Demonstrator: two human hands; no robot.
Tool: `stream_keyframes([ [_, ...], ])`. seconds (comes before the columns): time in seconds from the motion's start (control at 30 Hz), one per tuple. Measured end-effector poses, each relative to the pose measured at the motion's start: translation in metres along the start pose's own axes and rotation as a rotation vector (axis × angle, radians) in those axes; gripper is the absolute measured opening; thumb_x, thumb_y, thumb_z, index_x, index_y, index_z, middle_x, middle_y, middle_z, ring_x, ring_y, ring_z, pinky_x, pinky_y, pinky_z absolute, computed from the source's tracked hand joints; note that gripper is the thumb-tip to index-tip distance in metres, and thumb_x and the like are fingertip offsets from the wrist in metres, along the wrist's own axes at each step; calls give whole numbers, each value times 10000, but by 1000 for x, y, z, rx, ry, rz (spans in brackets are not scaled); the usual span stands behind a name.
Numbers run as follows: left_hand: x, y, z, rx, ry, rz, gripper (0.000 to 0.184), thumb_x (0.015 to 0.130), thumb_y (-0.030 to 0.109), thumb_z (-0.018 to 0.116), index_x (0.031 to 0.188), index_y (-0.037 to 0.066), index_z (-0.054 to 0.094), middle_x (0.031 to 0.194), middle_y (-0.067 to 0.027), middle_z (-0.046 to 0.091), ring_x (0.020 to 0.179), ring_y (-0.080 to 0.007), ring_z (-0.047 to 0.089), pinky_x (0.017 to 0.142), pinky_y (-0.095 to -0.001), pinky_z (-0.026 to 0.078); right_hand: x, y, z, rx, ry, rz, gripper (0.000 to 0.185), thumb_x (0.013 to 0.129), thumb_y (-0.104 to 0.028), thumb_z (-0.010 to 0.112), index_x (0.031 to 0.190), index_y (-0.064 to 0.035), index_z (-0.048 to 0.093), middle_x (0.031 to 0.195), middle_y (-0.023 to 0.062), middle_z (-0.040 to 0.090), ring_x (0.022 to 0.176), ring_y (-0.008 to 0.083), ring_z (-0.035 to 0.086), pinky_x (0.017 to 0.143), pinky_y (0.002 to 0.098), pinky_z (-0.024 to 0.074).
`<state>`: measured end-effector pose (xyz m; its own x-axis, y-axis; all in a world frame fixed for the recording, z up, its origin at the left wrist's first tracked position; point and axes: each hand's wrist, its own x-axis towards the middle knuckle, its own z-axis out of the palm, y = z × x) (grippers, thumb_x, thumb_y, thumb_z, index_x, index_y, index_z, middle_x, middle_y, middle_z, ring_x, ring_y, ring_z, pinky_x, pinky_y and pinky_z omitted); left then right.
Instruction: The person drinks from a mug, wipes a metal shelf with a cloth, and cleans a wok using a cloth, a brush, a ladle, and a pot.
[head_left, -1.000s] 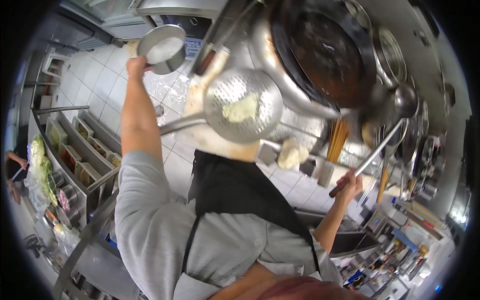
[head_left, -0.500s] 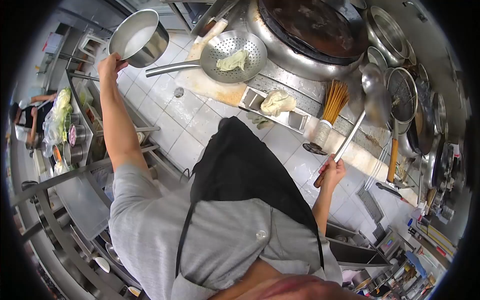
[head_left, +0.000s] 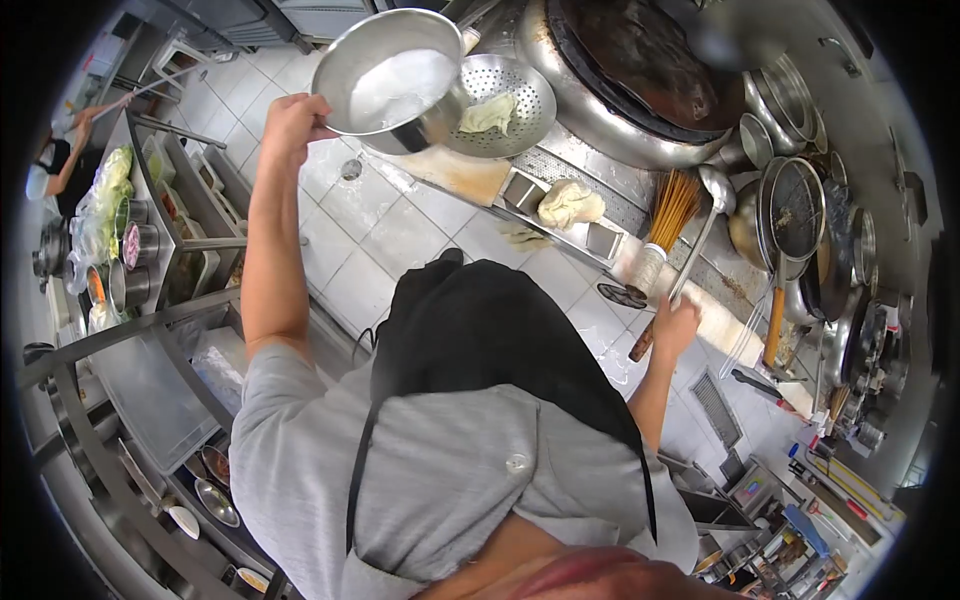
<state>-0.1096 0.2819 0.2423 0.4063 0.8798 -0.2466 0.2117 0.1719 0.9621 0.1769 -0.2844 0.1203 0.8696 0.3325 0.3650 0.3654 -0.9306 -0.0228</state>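
In the head view, my left hand [head_left: 292, 128] is closed on the rim of a steel pot [head_left: 435, 125] with white contents, part foamy or powdery; I cannot make out what they are. The tilted pot covers part of a perforated strainer [head_left: 535, 108], which holds a pale crumpled cloth [head_left: 487, 114]. My right hand [head_left: 676, 326] grips the handle of a long ladle [head_left: 717, 186]. Its bowl lies near the front right of a large wok [head_left: 640, 65] with dark contents. Beside the ladle handle stands a bamboo brush [head_left: 674, 208].
Another pale cloth [head_left: 571, 203] rests on the stove's front ledge. A wire-mesh strainer [head_left: 800, 208] and several pans hang or lean at the right. Shelves with vegetables [head_left: 105, 215] line the left, where another person's arm [head_left: 75, 150] shows. Tiled floor [head_left: 375, 235] lies below.
My left hand has brought the pot rightward, closer to the stove and partly over the perforated strainer. The ladle has shifted, its bowl now lower and left. My view has turned slightly.
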Motion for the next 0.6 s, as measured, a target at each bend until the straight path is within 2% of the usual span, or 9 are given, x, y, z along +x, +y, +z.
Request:
stream_keyframes([
  [0.07, 1, -5, 10, -6, -29, -16, 102, 728, 24, 595, 743, -76, 595, 659, -85, 553, 534, -179, 571, 535, -306, 599, 45, -63, -30, 239, -92, -20, 336, 803, -243, 709, 1048, -14, 687, 1027, 246, 638, 984, 361, 622, 880, 419, 478],
  [0.1, 3, -8, 13, -3, -48, -26, 100, 726, 25, 598, 739, -74, 595, 659, -89, 557, 535, -180, 572, 529, -307, 595, 64, -105, -43, 501, -133, -118, 297, 821, -221, 684, 1037, -18, 689, 1025, 229, 649, 969, 366, 628, 861, 418, 486],
  [0.2, -4, 0, 28, 2, -77, -28, 92, 727, 27, 595, 732, -65, 595, 658, -105, 577, 533, -178, 571, 513, -310, 568, 102, -216, -39, 730, -213, -538, 195, 839, -178, 616, 930, -28, 701, 936, 151, 660, 896, 335, 629, 808, 424, 493],
  [0.27, 1, 3, 31, 32, -80, -22, 97, 729, 28, 593, 736, -68, 596, 660, -110, 587, 532, -177, 573, 516, -309, 560, 120, -285, 9, 566, -218, -761, 137, 823, -138, 574, 806, -48, 676, 847, 181, 633, 893, 360, 610, 793, 457, 496],
  [0.3, 3, 3, 29, 40, -76, -14, 98, 730, 29, 593, 738, -68, 597, 660, -107, 589, 534, -176, 575, 519, -308, 558, 127, -313, 15, 491, -337, -784, 149, 824, -118, 557, 868, -78, 694, 966, 174, 637, 962, 375, 597, 789, 474, 501],
  [0.33, 9, 2, 25, 47, -77, -3, 99, 731, 30, 592, 740, -69, 597, 661, -105, 591, 536, -174, 577, 522, -307, 556, 125, -339, 43, 473, -178, -787, 167, 827, -114, 549, 903, -91, 696, 1043, 156, 621, 1014, 370, 574, 802, 482, 497],
  [0.4, 13, 7, 32, 44, -78, 19, 99, 732, 31, 592, 744, -67, 600, 663, -99, 595, 537, -172, 579, 522, -302, 551, 129, -364, 75, 362, -129, -821, 204, 838, -105, 531, 956, -105, 698, 1153, 132, 589, 1090, 363, 532, 835, 492, 484],
  [0.47, 12, 15, 37, 28, -68, 30, 98, 732, 32, 594, 749, -64, 603, 668, -94, 599, 535, -169, 579, 518, -296, 546, 135, -369, 72, 202, -363, -883, 231, 854, -97, 512, 993, -107, 696, 1220, 120, 556, 1137, 360, 494, 876, 496, 469],
  [0.6, 31, 7, 44, 22, -142, 39, 92, 734, 42, 604, 748, -48, 609, 670, -80, 602, 521, -156, 567, 509, -274, 515, 137, -328, 35, 557, -330, -586, 200, 769, -125, 613, 941, -57, 691, 1163, 139, 600, 1096, 352, 531, 926, 459, 455],
])
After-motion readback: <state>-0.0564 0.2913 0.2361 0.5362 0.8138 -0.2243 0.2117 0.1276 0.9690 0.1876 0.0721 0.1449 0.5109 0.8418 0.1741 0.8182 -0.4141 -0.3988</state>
